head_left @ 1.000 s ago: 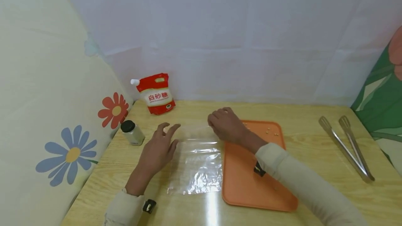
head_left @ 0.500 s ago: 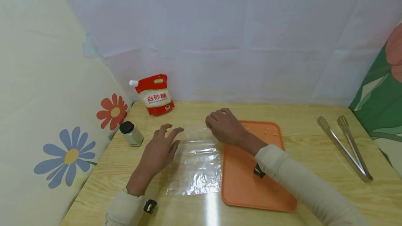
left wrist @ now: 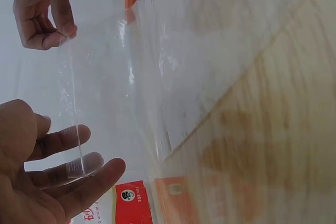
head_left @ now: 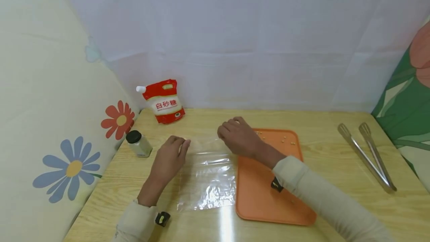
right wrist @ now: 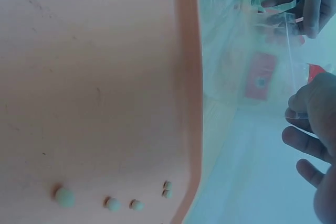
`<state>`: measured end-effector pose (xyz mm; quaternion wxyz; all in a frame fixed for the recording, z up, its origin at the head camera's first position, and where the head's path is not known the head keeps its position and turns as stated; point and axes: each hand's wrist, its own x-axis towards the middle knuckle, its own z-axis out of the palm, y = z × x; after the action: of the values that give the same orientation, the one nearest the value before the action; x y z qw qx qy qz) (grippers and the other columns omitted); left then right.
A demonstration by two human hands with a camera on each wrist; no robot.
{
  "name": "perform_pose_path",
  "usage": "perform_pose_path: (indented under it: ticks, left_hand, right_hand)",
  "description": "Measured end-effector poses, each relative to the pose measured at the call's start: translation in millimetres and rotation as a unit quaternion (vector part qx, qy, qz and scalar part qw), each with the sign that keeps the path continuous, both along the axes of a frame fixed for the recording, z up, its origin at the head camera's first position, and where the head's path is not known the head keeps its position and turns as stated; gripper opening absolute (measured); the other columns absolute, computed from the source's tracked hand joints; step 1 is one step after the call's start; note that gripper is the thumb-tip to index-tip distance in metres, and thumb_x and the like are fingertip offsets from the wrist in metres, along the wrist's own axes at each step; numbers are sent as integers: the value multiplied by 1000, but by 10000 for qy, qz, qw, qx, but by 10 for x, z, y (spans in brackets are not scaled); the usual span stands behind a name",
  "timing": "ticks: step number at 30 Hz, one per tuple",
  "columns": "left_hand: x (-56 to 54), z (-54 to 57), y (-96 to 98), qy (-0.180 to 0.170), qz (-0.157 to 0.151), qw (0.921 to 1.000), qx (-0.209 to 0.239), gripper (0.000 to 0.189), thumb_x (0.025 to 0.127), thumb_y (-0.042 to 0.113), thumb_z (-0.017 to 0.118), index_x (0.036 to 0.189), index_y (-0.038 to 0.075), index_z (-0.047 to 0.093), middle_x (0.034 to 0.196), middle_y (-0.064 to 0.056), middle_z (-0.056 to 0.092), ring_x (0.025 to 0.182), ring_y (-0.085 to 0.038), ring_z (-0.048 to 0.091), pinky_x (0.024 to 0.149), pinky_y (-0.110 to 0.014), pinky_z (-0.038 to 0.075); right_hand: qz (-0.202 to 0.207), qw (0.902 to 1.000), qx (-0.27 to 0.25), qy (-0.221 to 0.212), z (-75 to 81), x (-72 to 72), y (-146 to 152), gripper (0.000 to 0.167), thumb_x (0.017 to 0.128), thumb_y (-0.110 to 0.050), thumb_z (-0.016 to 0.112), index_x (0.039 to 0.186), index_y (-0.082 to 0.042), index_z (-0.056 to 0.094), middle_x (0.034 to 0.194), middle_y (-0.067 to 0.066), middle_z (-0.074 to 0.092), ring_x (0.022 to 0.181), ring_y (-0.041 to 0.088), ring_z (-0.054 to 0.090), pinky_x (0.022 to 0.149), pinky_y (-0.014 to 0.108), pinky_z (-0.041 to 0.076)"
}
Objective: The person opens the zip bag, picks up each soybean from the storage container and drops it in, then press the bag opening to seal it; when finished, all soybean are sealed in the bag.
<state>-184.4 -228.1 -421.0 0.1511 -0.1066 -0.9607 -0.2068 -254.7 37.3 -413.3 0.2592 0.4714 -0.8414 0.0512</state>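
Observation:
A clear plastic bag [head_left: 208, 182] lies on the table, its far edge lifted between the two hands. My right hand [head_left: 239, 137] pinches one corner of that edge between thumb and fingertips, plain in the left wrist view [left wrist: 47, 11]. At the opposite corner is my left hand [head_left: 169, 158]; its fingers [left wrist: 89, 187] stretch out, the film lying against some fingertips, the thumb apart from them. Beneath my right forearm lies an orange tray [head_left: 258, 201], with several small pale round pieces [right wrist: 112, 204] on it.
A red and white sugar pouch [head_left: 164, 102] with a white cap stands at the back left. Left of my left hand is a black-lidded jar [head_left: 139, 144]. Metal tongs [head_left: 367, 156] lie at the right. A pale cloth [head_left: 235, 47] hangs behind the wooden table.
My left hand has lowered its fingers at the bag's left corner, and they look closer together in the head view. My right hand keeps its pinch. The head view shifts slightly.

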Motion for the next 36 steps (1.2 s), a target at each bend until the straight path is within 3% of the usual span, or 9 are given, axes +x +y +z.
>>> perform_pose_path:
  ticks: [3,6,14,24,30,36]
  left_hand:
    - [-14,-19,-11,280,47,9996,60,30,103,26,58,98,1,72,96,-15,67,81,-29,65,68,-45,55]
    - [-17,-24,-15,308,93,9994,94,25,101,22,62,97,0,73,90,-13,67,77,-26,65,65,-43,55]
    - [-4,-5,-7,-87,197,9993,320,15,98,14,62,100,2,70,94,-10,65,84,-25,65,69,-41,56]
    - [33,34,11,-225,37,9994,279,14,94,5,62,99,1,73,101,-12,64,86,-26,64,71,-42,55]
    - [57,78,19,-289,-302,9990,132,16,93,3,60,97,1,75,104,-11,63,80,-22,61,69,-38,53]
    - [92,117,15,-311,-743,9967,94,19,98,12,61,93,0,75,104,-10,63,82,-22,61,69,-37,52]
  right_hand:
    - [24,10000,56,51,-4,26,-13,13,103,-12,49,99,-16,61,97,-3,63,98,18,60,101,42,41]
    - [115,9999,65,102,2,56,-23,12,102,-12,49,99,-16,60,97,-2,63,98,19,61,101,42,41]
    - [190,9994,155,234,36,132,-29,15,105,-14,46,104,-15,62,99,0,63,100,20,60,101,42,41]
    - [154,9996,149,176,7,157,6,17,104,-16,46,105,-17,63,100,-2,64,99,20,61,101,43,41]
    - [199,9996,-124,-161,17,180,66,9,102,-17,56,105,-18,64,101,-3,64,101,19,61,101,44,41]
    - [41,9988,-307,-373,31,206,146,5,99,-19,63,103,-18,64,97,-5,63,100,19,60,101,43,40]
